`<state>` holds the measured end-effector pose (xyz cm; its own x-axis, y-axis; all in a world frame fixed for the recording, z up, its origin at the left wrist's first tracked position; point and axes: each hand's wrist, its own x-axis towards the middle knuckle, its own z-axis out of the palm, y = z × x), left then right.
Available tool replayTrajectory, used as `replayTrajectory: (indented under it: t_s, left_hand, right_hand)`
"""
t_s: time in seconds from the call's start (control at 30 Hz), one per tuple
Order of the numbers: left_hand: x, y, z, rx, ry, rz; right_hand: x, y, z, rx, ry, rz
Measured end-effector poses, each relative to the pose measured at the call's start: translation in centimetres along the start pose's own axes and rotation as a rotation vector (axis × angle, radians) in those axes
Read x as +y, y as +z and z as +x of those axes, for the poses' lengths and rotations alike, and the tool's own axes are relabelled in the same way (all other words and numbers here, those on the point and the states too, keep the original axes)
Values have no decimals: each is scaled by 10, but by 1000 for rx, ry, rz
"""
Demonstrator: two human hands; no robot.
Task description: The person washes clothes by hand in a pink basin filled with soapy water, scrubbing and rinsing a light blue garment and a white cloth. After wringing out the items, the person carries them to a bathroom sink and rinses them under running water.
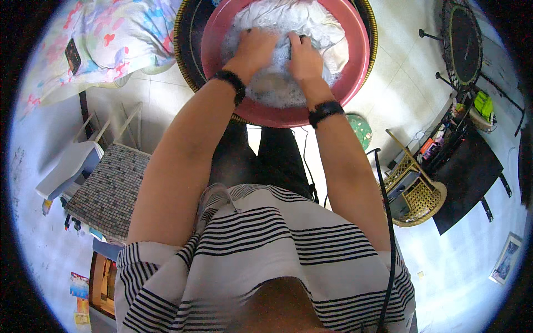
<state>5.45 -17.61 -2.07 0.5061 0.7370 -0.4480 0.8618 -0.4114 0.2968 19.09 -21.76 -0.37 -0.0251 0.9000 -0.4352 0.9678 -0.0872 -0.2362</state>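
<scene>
Before me stands a pink plastic basin [357, 54] holding soapy water [277, 89] and a wet white cloth [329, 25]. My left hand [258, 48] is in the suds at the cloth's lower left edge, its fingertips partly hidden. To the right of it, my right hand [305, 56] touches the cloth with bent fingers; what lies under its palm is hidden. A gap of foamy water shows between the two hands. Each wrist wears a black band. Foam and blur hide whether either hand grips the cloth.
The basin rests on a dark round surface with a woven rim [180, 41]. A bed with a floral sheet [125, 29] is at upper left, a mosaic-patterned table [112, 187] at left. A green stool [360, 130] and a wicker chair [429, 195] stand at right; a black cable [387, 208] hangs nearby.
</scene>
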Motion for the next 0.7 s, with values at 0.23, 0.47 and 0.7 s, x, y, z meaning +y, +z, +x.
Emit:
replayTrajectory:
  t_s: [0.23, 0.47, 0.7]
  left_hand:
    - [-8, 5, -83, 300, -64, -570]
    - [0, -44, -114, 295, -191, -1653]
    - [-33, -21, -95, 458, -79, -900]
  right_hand:
    - [51, -9, -85, 19, 54, 555]
    - [29, -17, -76, 180, 34, 443]
    - [3, -86, -84, 70, -64, 1330]
